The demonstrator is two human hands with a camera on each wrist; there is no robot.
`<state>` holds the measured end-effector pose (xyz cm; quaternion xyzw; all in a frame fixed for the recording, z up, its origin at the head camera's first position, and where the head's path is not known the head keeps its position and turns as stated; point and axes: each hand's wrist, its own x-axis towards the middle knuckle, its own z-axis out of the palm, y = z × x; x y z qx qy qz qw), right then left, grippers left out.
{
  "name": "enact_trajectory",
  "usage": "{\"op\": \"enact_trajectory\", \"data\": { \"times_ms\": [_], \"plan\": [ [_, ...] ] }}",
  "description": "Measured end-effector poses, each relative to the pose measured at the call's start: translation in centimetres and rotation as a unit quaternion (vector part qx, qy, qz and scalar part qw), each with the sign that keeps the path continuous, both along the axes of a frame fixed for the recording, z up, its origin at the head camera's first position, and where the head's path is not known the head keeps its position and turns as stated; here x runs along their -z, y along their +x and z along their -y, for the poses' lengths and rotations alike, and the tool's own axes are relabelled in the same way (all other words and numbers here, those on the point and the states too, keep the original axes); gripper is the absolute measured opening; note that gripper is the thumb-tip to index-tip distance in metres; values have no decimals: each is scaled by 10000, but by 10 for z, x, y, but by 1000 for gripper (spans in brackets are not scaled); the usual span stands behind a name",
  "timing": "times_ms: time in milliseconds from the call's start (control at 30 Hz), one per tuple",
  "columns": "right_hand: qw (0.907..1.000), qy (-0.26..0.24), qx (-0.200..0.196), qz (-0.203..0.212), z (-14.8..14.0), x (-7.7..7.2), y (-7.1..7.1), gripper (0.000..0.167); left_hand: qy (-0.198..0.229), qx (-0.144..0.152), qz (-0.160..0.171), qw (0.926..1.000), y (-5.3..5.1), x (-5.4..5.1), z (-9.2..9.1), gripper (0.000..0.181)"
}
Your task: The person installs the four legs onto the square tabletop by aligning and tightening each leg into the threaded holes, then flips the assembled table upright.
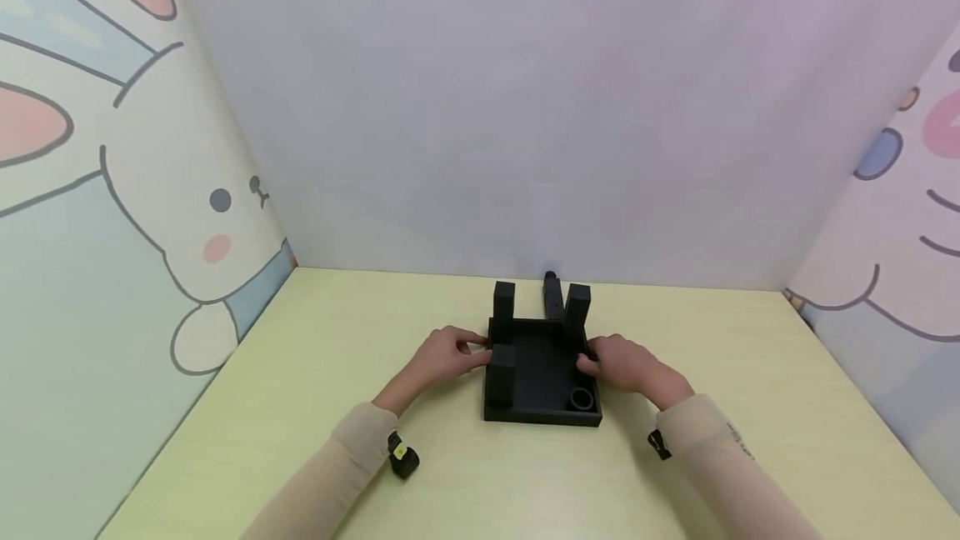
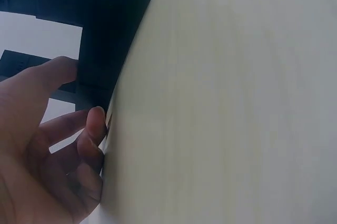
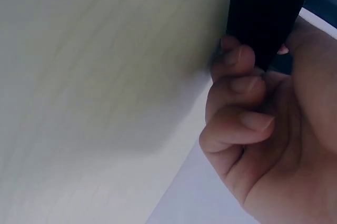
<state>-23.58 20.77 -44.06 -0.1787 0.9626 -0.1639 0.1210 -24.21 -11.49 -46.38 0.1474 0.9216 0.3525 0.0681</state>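
A black square tray-like base (image 1: 543, 419) with a low rim lies on the table, three square posts standing up from its corners. Its near right corner has a round ring socket (image 1: 582, 399) with no post in it. My left hand (image 1: 448, 354) grips the left rim, thumb and fingers on either side of the edge; the left wrist view shows the curled fingers (image 2: 95, 126) low against the tabletop. On the opposite side my right hand (image 1: 618, 363) holds the right rim, thumb over the inside. Its curled fingers (image 3: 239, 84) press under the dark edge in the right wrist view.
Behind the base a loose black post (image 1: 553, 298) with a narrower round end lies on the pale yellow table (image 1: 360, 307). A plain pale wall (image 1: 487, 107) closes off the back, and cartoon-printed panels stand on both sides.
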Motion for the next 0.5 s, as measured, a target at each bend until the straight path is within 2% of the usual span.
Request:
{"op": "enact_trajectory", "data": {
  "times_ms": [100, 233, 367, 500],
  "plan": [
    [9994, -114, -276, 201, -5, -6, -7, 36, 17, -58, 40, 10000, 1, 0, 2, 39],
    [9970, -370, -520, 438, -18, -22, -19, 38, 20, -87, 52, 9999, 1, 0, 3, 40],
    [9964, -558, -582, 248, -33, -39, -36, 33, 43, -99, 56, 9999, 0, 2, 3, 40],
    [9967, -666, -464, -16, -39, -47, -52, 31, 32, -102, 48, 9999, 0, 2, 1, 40]
  ]
}}
